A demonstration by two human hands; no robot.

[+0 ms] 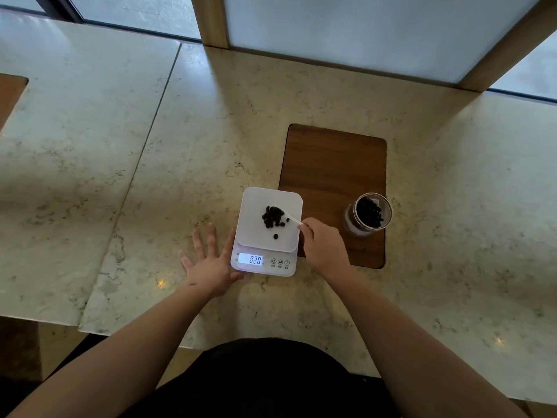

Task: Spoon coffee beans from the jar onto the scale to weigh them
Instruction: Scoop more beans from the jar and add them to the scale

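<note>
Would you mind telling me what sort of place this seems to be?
Probably a café or coffee bar counter: a marble-like stone countertop with an inset wooden panel, a digital scale, and a jar of coffee beans.

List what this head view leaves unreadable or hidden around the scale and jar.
- Scale display: digits too blurred to read for certain.
- Button labels: too small.
- Spoon handle end: hidden inside the right hand.
- Jar fill depth: seen from above, beans mask it.
- Left hand thumb: tucked at the scale's corner.
</note>
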